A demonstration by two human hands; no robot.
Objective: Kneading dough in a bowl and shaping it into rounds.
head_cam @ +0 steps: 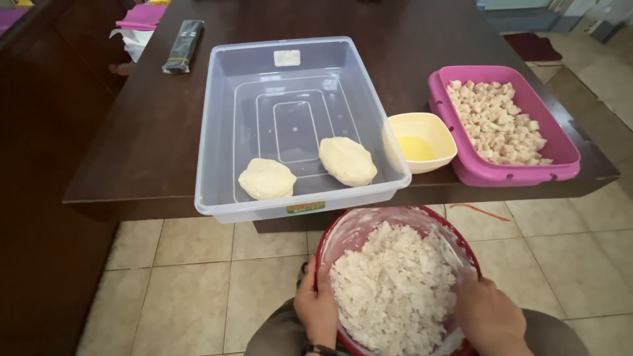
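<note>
Dark table; hands on red bowl

dough patties: 2 | tubs: 2 | bowls: 2 | hands: 2

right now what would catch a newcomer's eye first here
A red bowl of white crumbly dough sits on the person's lap at the bottom, with the left hand and right hand at its sides. On the dark table above, a clear tub holds two pale dough pieces.
</note>
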